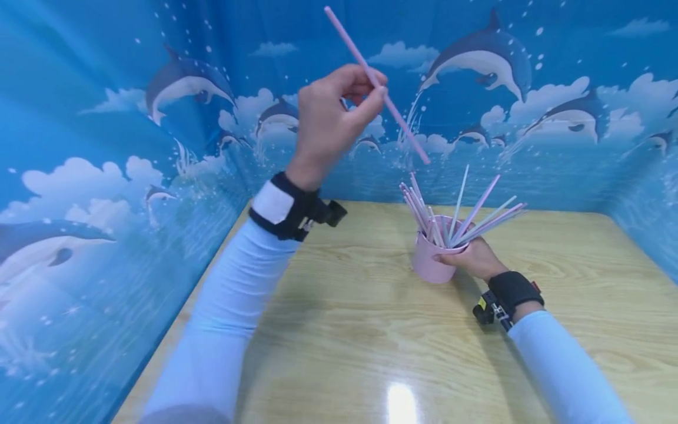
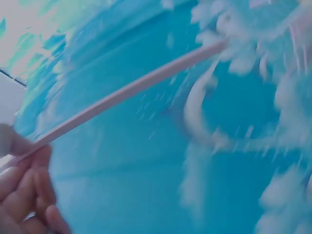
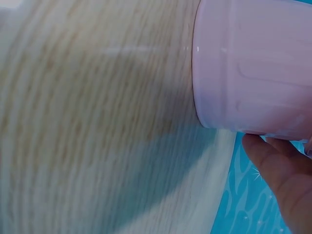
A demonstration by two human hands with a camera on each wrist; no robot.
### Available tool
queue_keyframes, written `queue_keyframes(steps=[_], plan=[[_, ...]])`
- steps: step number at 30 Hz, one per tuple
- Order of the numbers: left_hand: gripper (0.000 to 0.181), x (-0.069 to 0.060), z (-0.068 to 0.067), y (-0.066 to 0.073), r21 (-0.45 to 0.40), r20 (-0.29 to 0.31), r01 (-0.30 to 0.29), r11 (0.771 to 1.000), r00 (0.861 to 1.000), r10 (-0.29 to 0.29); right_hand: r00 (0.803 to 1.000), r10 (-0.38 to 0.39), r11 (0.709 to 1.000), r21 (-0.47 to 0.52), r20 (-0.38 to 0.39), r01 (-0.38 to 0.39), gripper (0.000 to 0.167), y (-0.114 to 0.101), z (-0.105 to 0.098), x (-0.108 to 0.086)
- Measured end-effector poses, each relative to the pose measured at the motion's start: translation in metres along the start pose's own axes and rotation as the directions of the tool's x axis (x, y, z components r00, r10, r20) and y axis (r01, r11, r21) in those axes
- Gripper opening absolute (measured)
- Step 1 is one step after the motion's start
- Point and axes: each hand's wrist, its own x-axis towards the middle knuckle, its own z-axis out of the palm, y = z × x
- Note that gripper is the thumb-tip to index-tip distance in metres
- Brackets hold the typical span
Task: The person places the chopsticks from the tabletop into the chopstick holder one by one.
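High above the table, my left hand (image 1: 332,112) pinches a pink straw (image 1: 349,42) between thumb and fingers. The straw slants, its lower end pointing down to the right toward a pink bucket (image 1: 431,263). In the left wrist view the straw (image 2: 131,91) stretches out from the fingertips. Several pastel straws (image 1: 479,204) fan out of the bucket, which stands upright on the table. My right hand (image 1: 481,260) grips the bucket's right side, thumb across the front near the rim. The right wrist view shows the bucket's wall (image 3: 258,73) and fingers (image 3: 278,168) against it; the others are partly hidden.
The light wood-grain table (image 1: 339,330) carries the bucket toward its back. A blue dolphin-print curtain (image 1: 296,47) encloses the table behind and at both sides. Each wrist wears a black strap with a small camera (image 1: 489,306).
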Motion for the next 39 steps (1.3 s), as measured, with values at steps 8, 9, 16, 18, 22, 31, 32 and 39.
queue_keyframes(steps=[8, 9, 16, 18, 22, 31, 32, 39], plan=[[0.018, -0.018, 0.096, -0.010, 0.098, 0.282, 0.090, 0.991, 0.953, -0.114, 1.000, -0.016, 1.000, -0.021, -0.006, 0.016, 0.073, 0.022, 0.002, 0.008], [0.017, -0.022, 0.105, -0.011, 0.139, 0.341, 0.111, 0.984, 0.928, -0.152, 1.000, -0.015, 1.000, -0.026, -0.007, 0.014, 0.071, 0.022, 0.003, 0.008], [0.014, -0.048, 0.134, -0.019, 0.315, 0.541, 0.117, 0.942, 0.793, -0.279, 1.000, 0.011, 1.000, -0.021, -0.008, -0.012, 0.069, 0.024, 0.010, 0.006], [0.014, -0.051, 0.135, -0.021, 0.314, 0.553, 0.129, 0.941, 0.781, -0.291, 1.000, 0.011, 1.000, -0.025, -0.007, -0.011, 0.069, 0.023, 0.011, 0.006], [0.018, -0.051, 0.128, -0.024, 0.280, 0.540, 0.164, 0.946, 0.788, -0.297, 1.000, 0.010, 1.000, -0.003, -0.002, -0.010, 0.069, 0.011, 0.010, 0.005], [0.019, -0.046, 0.066, -0.032, 0.326, 0.392, 0.169, 0.930, 0.871, -0.296, 0.999, -0.017, 1.000, -0.021, -0.029, 0.016, 0.073, 0.018, 0.007, 0.008], [0.019, -0.049, 0.055, -0.036, 0.361, 0.376, 0.163, 0.918, 0.875, -0.304, 0.999, -0.018, 1.000, -0.022, -0.030, 0.017, 0.074, 0.019, 0.007, 0.008], [0.026, -0.131, -0.011, -0.089, 0.711, 0.430, 0.165, 0.684, 0.667, -0.608, 0.999, -0.001, 0.999, -0.035, -0.036, 0.000, 0.076, 0.021, 0.001, 0.004]])
